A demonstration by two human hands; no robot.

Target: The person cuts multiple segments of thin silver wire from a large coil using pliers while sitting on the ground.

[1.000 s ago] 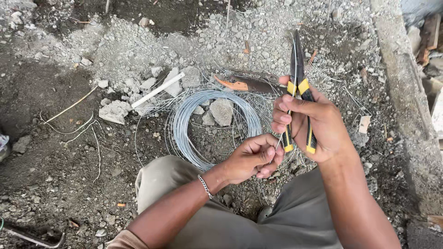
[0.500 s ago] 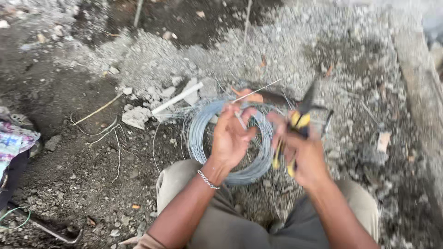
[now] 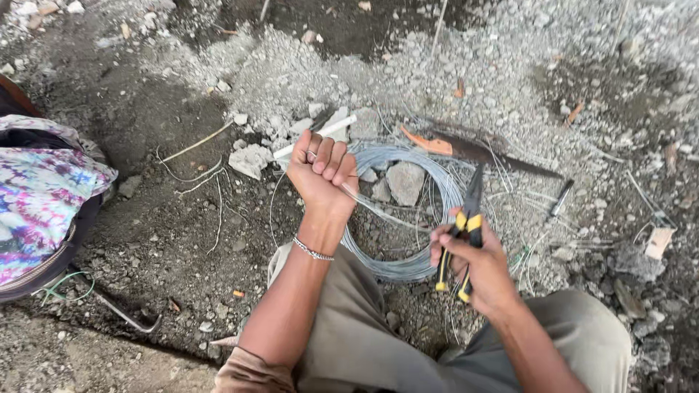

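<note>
Left hand (image 3: 322,173) fisted, arm stretched forward; right hand (image 3: 477,266) curled shut, held nearer.

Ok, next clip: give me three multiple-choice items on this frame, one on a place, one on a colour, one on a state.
1. Where does the stone lie?
A. inside the wire coil
B. on the patterned cloth
C. in the left hand

2. What colour are the grips of the pliers?
A. all red
B. yellow and black
C. blue

3. How is the left hand?
A. flat and open
B. out of view
C. fisted on a wire strand

Answers: 1 A, the coil rings the stone; 2 B, yellow-black handles show in the right hand; 3 C, the fingers curl round the strand.
</note>
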